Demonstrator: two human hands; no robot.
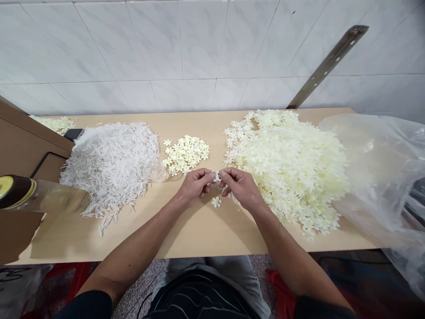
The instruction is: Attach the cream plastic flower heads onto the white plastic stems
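Note:
My left hand and my right hand meet over the middle of the table, both closed in a pinch. Between their fingertips is a small white artificial flower, its underside hidden. Just below them a loose flower lies on the tabletop. Beyond my left hand sits a small pile of cream flowers with yellow-green centres. A much larger heap of pale flower heads spreads to the right, beside my right hand. On the left is a mound of thin white stem-like pieces.
A clear jar with a dark and yellow lid stands at the left, by a brown cardboard box. Clear plastic bags cover the right end. A metal bracket leans against the tiled wall behind the table.

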